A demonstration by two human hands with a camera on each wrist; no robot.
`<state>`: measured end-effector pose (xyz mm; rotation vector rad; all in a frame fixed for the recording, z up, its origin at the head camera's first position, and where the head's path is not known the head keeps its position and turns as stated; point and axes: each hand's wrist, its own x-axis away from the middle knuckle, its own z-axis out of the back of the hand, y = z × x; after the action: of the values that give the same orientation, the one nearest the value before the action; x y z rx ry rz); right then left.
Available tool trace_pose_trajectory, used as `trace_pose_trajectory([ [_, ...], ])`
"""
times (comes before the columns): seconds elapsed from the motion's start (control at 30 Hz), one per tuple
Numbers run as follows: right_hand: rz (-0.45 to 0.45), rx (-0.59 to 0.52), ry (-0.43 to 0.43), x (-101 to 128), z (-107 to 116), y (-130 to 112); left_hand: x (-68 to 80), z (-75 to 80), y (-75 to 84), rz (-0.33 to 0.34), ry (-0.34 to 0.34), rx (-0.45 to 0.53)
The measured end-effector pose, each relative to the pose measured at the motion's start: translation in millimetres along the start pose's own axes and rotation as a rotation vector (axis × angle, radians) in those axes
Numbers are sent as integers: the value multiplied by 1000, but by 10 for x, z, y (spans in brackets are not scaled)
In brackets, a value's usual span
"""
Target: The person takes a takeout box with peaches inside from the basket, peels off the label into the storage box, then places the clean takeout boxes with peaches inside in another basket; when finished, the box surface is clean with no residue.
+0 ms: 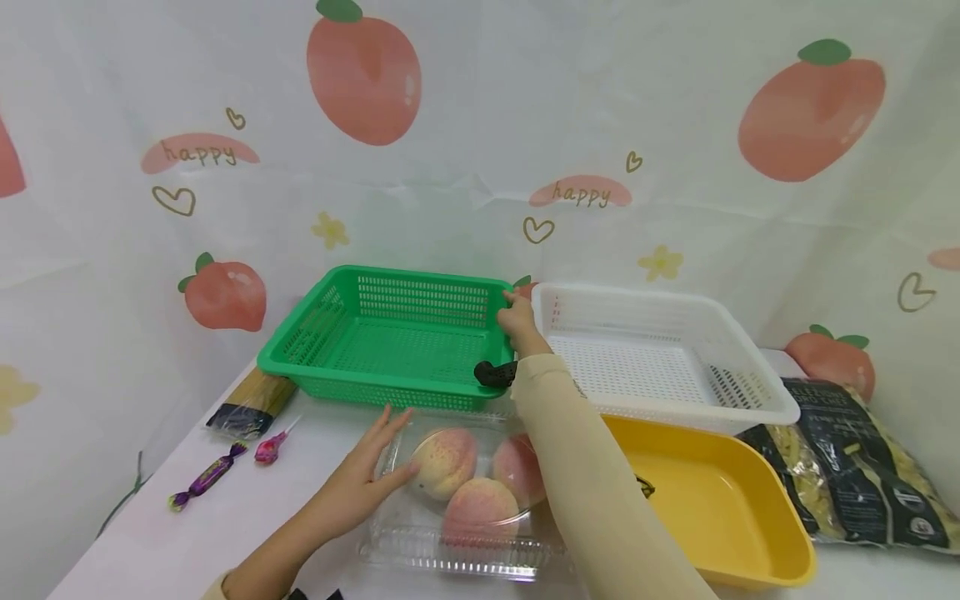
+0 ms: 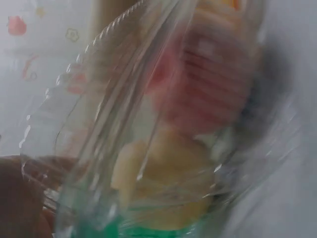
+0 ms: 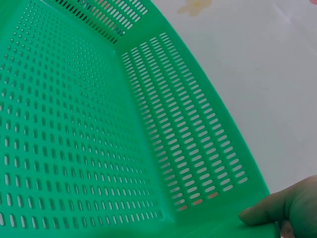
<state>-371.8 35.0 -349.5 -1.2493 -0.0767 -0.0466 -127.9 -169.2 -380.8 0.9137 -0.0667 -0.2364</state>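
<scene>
A green plastic basket point(image 1: 405, 350) stands at the back left. My right hand point(image 1: 521, 321) grips its back right corner; in the right wrist view, the thumb point(image 3: 267, 208) presses over the rim, while the fingers below are mostly hidden. Nearer to me lies a clear plastic box point(image 1: 420, 542) with three peaches point(image 1: 480, 508) inside. At the box's left side is my left hand point(image 1: 352, 492), its fingers extended and spread beside the lid. Blurred in the left wrist view, the peaches point(image 2: 163, 183) show through the plastic. My right sleeve covers part of the box.
Right of the green basket are a white basket point(image 1: 757, 375) and a yellow tray point(image 1: 720, 500) with a small dark item partly behind my sleeve. Black bags of pasta point(image 1: 855, 467) lie far right. A brown packet point(image 1: 251, 404), a lollipop point(image 1: 268, 450) and a purple-wrapped candy point(image 1: 208, 477) lie left.
</scene>
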Motion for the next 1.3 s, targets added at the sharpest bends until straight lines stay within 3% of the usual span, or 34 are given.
trace_pose_trajectory([
  [0.23,-1,-4,-3,10,-23,-6,99,-103,-91,188,-46,465],
  [0.4,14,8,-15,43,-20,-24,112,-186,-120,223,-46,671],
  [0.6,36,18,-9,83,-5,-41,125,-218,-113,256,-28,744],
  [0.8,38,22,-9,75,-2,-42,135,-239,-116,248,-8,795],
  [1.07,44,40,-15,77,-9,-42,153,-185,-116,217,24,772],
  [1.3,44,32,-17,83,-4,-39,200,-141,-129,229,48,798],
])
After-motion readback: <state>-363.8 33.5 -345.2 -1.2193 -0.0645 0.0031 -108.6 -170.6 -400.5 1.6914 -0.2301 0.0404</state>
